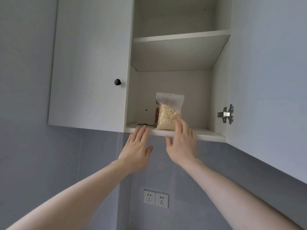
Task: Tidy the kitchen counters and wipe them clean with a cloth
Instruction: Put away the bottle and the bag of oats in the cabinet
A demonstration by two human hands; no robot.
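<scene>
A clear zip bag of pale flakes (168, 112) stands upright on the bottom shelf (204, 133) of an open white wall cupboard. Behind its left side a patterned package (156, 116) peeks out. My right hand (181, 143) is raised in front of the shelf edge with straight fingers, its fingertips touching the bag's lower right corner. My left hand (136, 147) is raised beside it, fingers straight, with the fingertips at the shelf's front edge left of the bag. Neither hand holds anything.
The cupboard's left door (89, 63) is closed and has a black knob (117, 82). Its right door (269, 80) stands open with a metal hinge (227, 114). The upper shelf (181, 37) looks bare. A small dark object (144, 124) lies on the bottom shelf. A double wall socket (155, 198) sits below.
</scene>
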